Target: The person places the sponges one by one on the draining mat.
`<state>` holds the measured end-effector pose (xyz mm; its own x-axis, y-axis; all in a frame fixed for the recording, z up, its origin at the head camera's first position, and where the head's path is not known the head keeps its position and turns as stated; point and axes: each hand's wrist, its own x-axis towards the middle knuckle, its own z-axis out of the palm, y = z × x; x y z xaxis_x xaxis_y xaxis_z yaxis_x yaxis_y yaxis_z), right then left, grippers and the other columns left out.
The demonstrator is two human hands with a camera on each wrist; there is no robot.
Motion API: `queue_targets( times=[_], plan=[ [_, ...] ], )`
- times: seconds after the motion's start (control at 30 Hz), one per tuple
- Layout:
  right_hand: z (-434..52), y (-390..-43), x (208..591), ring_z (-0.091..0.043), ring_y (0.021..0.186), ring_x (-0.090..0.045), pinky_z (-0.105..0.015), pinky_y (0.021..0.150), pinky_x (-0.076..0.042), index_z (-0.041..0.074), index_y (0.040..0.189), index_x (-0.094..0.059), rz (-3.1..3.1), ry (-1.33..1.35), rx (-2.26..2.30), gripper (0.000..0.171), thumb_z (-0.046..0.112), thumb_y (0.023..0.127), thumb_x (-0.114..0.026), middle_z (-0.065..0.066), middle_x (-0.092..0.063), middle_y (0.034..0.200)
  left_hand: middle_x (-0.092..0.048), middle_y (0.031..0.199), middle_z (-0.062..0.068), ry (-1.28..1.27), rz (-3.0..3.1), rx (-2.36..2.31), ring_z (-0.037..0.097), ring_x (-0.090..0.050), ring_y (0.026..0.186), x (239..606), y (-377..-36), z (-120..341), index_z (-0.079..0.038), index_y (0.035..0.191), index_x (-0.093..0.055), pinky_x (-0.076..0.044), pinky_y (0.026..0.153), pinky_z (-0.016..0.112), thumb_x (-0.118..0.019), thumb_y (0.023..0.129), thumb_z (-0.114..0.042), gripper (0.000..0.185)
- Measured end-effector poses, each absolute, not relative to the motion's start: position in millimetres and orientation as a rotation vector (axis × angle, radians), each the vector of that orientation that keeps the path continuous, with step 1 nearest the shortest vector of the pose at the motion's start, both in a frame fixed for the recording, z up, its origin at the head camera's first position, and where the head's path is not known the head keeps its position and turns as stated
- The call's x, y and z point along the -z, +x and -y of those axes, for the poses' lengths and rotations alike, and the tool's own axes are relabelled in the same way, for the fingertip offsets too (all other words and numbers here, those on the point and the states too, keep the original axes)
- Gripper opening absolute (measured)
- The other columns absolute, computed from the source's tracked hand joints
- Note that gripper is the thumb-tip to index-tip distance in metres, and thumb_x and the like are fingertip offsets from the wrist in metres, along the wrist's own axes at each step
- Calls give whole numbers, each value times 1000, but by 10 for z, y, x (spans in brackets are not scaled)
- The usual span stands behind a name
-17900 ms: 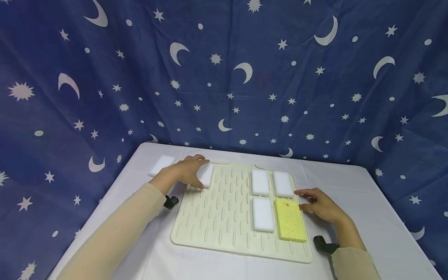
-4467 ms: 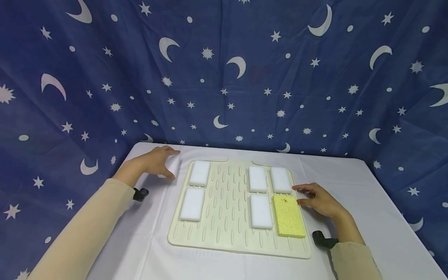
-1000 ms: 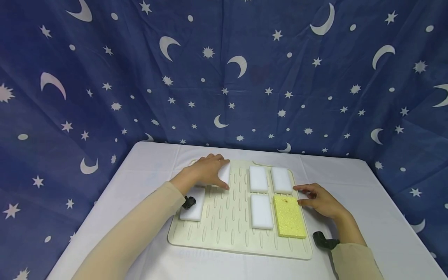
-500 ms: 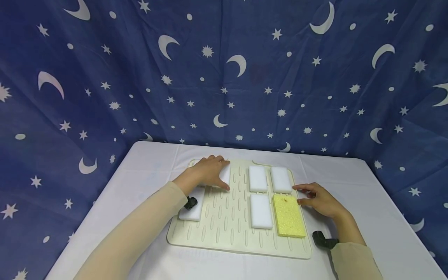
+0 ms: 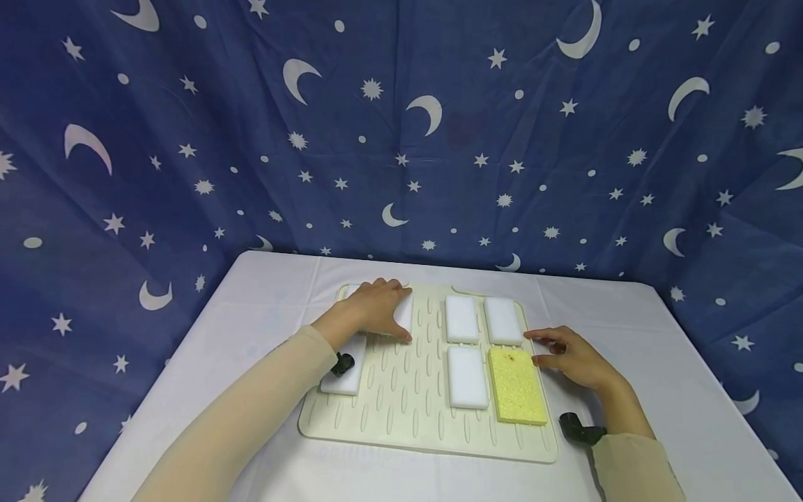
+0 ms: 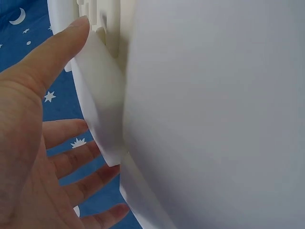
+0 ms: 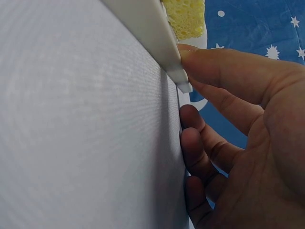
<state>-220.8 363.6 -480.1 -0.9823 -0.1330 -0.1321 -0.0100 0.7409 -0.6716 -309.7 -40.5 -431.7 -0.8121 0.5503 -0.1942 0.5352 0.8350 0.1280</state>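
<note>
Starry blue cloth hangs behind a white-covered table (image 5: 263,293) bearing a cream ribbed mat (image 5: 401,397). On the mat's left a white sponge (image 5: 343,373) lies near; beyond it the left hand (image 5: 371,312) grips another white sponge (image 5: 403,312), fingers over the top, thumb at its side. Right of centre lie three white sponges (image 5: 462,319) and a yellow sponge (image 5: 516,384). The right hand (image 5: 574,362), fingers loosely bent, holds nothing and touches the mat's right edge.
</note>
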Motion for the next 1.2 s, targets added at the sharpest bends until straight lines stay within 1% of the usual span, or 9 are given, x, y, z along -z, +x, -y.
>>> queue_targets(
  times=[0.2,0.43,0.67,0.83,0.9,1.07,1.13,1.2],
  plan=[
    [-3623,-2210,4788,-31,110,-49,-39,85,-42,16,136,-69,-2772,-100,1055,51,25,87,-81,-18,-56,134,-44,159,6,824,-2784,-126,31,-43,145,4308,-3081,413,-16,163,-35,-36,117,55,-80,77,-70,111],
    [-3632,-2215,4802,-30,110,-49,-38,85,-42,16,136,-69,-2777,-99,1039,51,25,87,-81,-18,-56,134,-39,163,6,799,-2773,-157,33,-37,150,4297,-3067,451,-18,164,-32,-26,123,61,-79,76,-71,114],
    [-3662,-2221,4828,-32,114,-49,-44,88,-44,17,137,-68,-2770,-83,1030,52,28,87,-80,-18,-55,136,-36,165,5,752,-2787,-193,33,-33,152,4284,-3106,518,-22,164,-32,-24,124,60,-72,81,-74,106],
    [-3692,-2243,4855,-31,113,-49,-41,87,-43,17,138,-68,-2758,-84,1058,53,29,88,-80,-18,-55,136,-35,167,5,737,-2801,-240,33,-33,153,4250,-3132,596,-22,164,-32,-23,125,60,-67,85,-74,101],
    [-3704,-2255,4863,-31,114,-49,-41,88,-44,17,139,-66,-2755,-88,1069,54,31,89,-80,-18,-56,136,-34,167,5,734,-2807,-270,34,-32,153,4232,-3139,637,-21,164,-32,-23,125,60,-66,87,-73,99],
    [-3719,-2263,4858,-33,120,-54,-48,96,-48,15,145,-61,-2769,-90,1064,58,41,94,-74,-18,-58,137,-29,170,9,736,-2824,-355,37,-28,156,4197,-3147,761,-17,164,-32,-22,125,62,-65,91,-69,96],
    [-3724,-2265,4850,-32,119,-55,-47,96,-48,15,147,-58,-2773,-79,1062,60,44,96,-71,-18,-60,135,-26,171,11,740,-2831,-379,38,-26,157,4195,-3156,813,-16,164,-31,-21,125,63,-64,92,-69,95],
    [-3728,-2265,4842,-30,113,-55,-42,92,-48,16,149,-56,-2777,-53,1061,60,45,98,-69,-16,-61,132,-24,172,12,736,-2835,-403,39,-23,158,4201,-3169,864,-17,164,-31,-19,125,63,-62,93,-69,94]
  ],
)
